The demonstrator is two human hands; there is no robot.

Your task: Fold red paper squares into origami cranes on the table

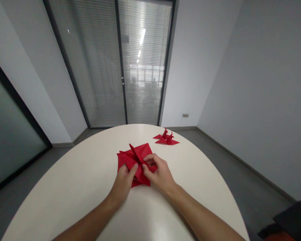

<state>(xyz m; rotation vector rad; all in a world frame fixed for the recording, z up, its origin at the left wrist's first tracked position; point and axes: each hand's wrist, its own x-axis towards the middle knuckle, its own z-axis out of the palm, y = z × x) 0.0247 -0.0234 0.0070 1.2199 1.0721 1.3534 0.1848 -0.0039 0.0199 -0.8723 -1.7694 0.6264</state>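
A piece of folded red origami paper with pointed flaps is between my two hands, over the middle of the table. My left hand grips its lower left side, the thumb lying on top and the fingers partly hidden beneath. On the right side, my right hand pinches the paper between curled fingers and thumb near the centre fold. More red paper shows around and under the folded piece; I cannot tell how many sheets there are.
Two red paper cranes stand close together near the far right edge of the round white table. Beyond it are a glass door with blinds and grey walls. A dark object is at the lower right.
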